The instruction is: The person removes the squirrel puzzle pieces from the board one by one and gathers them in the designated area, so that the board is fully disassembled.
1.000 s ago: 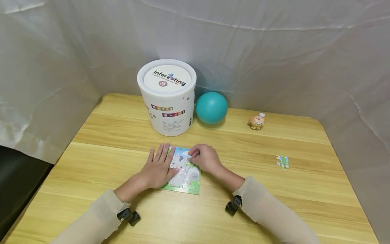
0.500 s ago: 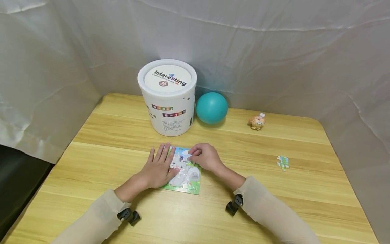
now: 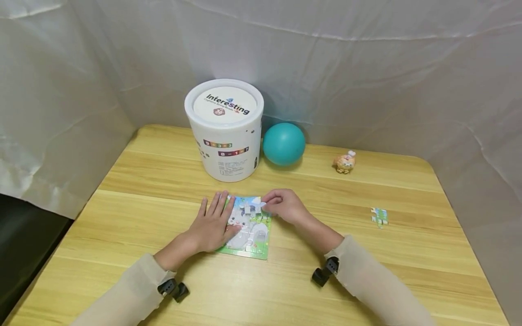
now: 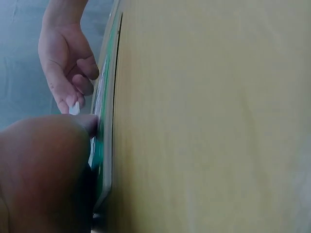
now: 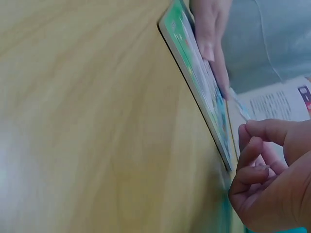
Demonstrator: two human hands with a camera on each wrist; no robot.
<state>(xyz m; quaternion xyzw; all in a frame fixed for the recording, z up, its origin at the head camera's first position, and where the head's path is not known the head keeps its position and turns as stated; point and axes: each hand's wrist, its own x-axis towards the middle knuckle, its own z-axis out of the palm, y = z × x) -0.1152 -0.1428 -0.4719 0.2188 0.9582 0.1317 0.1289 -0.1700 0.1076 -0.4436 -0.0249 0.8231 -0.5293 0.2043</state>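
A small picture puzzle board point(image 3: 253, 237) with a green rim lies flat on the wooden table point(image 3: 163, 181). My left hand point(image 3: 215, 219) rests flat on its left part, fingers straight. My right hand point(image 3: 272, 204) is at the board's far right corner and pinches a puzzle piece point(image 3: 256, 203) between thumb and forefinger. The left wrist view shows the board's green edge point(image 4: 103, 160), the right hand point(image 4: 65, 63) and the pale piece point(image 4: 74, 108) held just off the board. In the right wrist view the board point(image 5: 192, 63) runs under the left hand's fingers point(image 5: 211, 39), with my right hand point(image 5: 272, 184) curled nearby.
A white lidded tub point(image 3: 223, 129) stands behind the board, with a teal ball point(image 3: 283, 144) to its right. A small animal figure point(image 3: 344, 163) sits further right. Loose puzzle pieces point(image 3: 379, 216) lie near the table's right edge. Grey fabric walls surround the table.
My right hand has drawn to the right, off the board's middle to its far right corner, with a piece pinched. The left hand has stayed flat on the board.
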